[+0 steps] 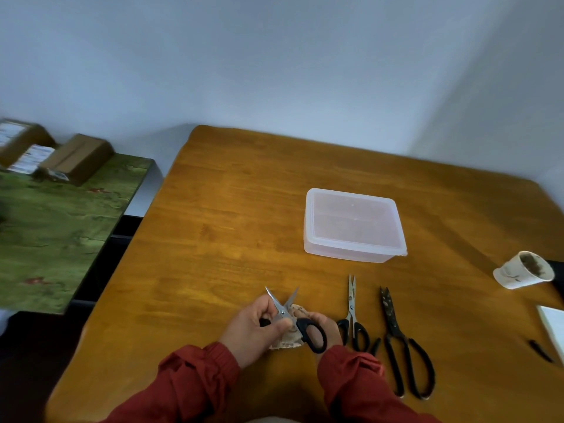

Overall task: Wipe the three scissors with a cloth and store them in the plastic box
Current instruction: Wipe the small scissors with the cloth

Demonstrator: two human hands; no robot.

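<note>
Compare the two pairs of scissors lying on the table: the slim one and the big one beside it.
The slim scissors have shiny silver blades; the big scissors have dark, blotchy blades. The slim scissors are shorter with small handle loops; the big scissors are longer with wide loops. Both lie flat on the table, black-handled, tips pointing away toward the plastic box.

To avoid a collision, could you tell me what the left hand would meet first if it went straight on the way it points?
Most likely the cloth bunched in the right hand, right ahead of the left hand gripping the open scissors; depth is hard to judge.
</note>
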